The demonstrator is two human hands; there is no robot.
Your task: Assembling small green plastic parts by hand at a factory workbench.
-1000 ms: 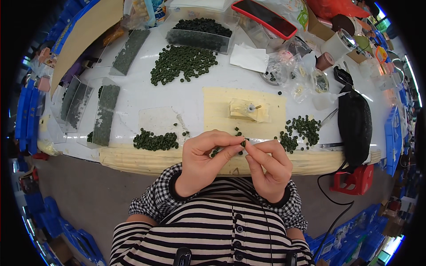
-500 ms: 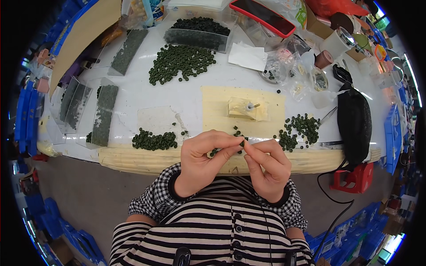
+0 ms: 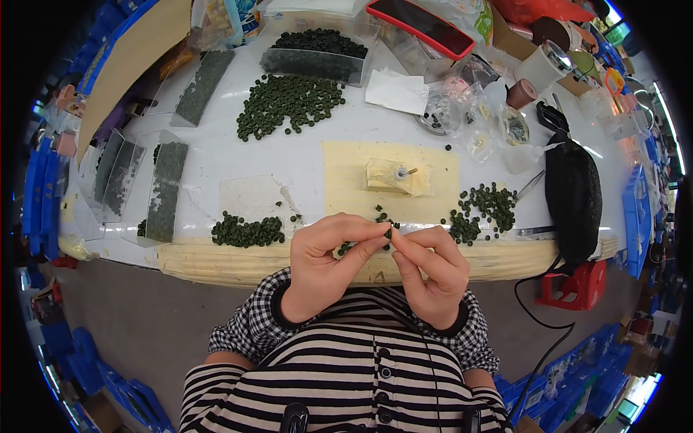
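Observation:
My left hand (image 3: 328, 263) and my right hand (image 3: 429, 270) meet fingertip to fingertip over the table's front edge. Between the tips of both hands sits a small dark green ring (image 3: 388, 233). More green rings show inside my curled left hand (image 3: 345, 250). Just beyond the hands lies a yellow mat (image 3: 346, 180) with a small yellow block (image 3: 382, 177) that carries a metal pin (image 3: 404, 172). Loose piles of green rings lie to the left (image 3: 247, 231) and to the right (image 3: 484, 209) of the hands.
A large heap of green rings (image 3: 289, 105) lies at mid table, with clear plastic trays of rings (image 3: 166, 189) at the left and back (image 3: 314, 58). A black pouch (image 3: 572, 195), cups, plastic bags and a red-cased phone (image 3: 422, 25) crowd the right and back. A red stool (image 3: 570, 285) stands below.
The hands have stayed pinched together at the table edge, with only small finger movement around the ring.

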